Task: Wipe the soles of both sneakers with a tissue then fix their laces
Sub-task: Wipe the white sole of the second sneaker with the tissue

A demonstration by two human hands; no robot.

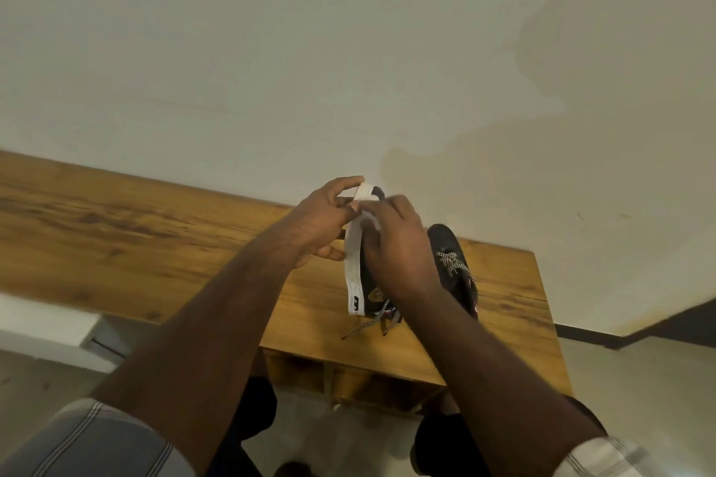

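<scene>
A home room: wooden table [155,228], stained plaster wall [348,50], tiled floor [639,379].

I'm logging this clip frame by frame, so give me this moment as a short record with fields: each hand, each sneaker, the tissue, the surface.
left hand: grips the white sole edge of the held sneaker near its toe
right hand: presses a white tissue against that sneaker
held sneaker: dark upper, white sole, turned on its side, laces trailing onto the table
second sneaker: dark, stands on the table to the right, black-and-white laces loose
surface: wooden table against a pale wall
stage: wiping under way; laces not yet fixed
</scene>
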